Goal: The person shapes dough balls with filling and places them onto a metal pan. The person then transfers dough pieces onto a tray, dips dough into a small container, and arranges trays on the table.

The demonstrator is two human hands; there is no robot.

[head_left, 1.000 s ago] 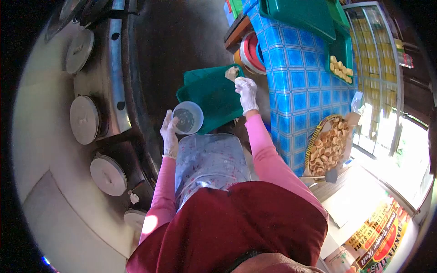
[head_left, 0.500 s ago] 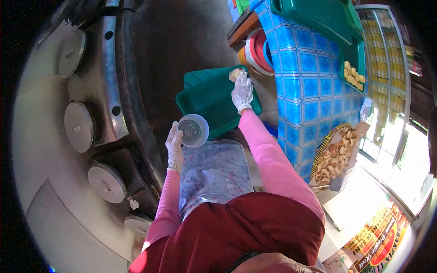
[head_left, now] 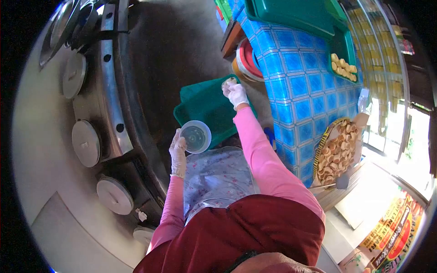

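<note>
My gloved left hand (head_left: 178, 155) grips the edge of a translucent plastic bowl (head_left: 198, 133), which is tipped so that its inside faces me. A green tray (head_left: 218, 120) lies beyond and below the bowl, partly over a second green tray (head_left: 189, 93). At the tray's far right corner, my gloved right hand (head_left: 237, 95) has its fingers closed round a pale, crumpled thing (head_left: 229, 83). It looks like a cloth or bag, but I cannot make out which. A flowered apron (head_left: 216, 175) covers my lap.
To my right runs a table with a blue checked cover (head_left: 291, 93). On it are a basket of small browned cakes (head_left: 337, 150) and a green tray of pale round pieces (head_left: 343, 67). Several lidded round pans (head_left: 86, 143) line the stove at left. Stacked basins (head_left: 248, 61) stand beneath the table.
My right hand has drawn slightly left with the pale thing, still by the tray's far corner. The bowl sits a little nearer and to the right. The whole view has shifted slightly.
</note>
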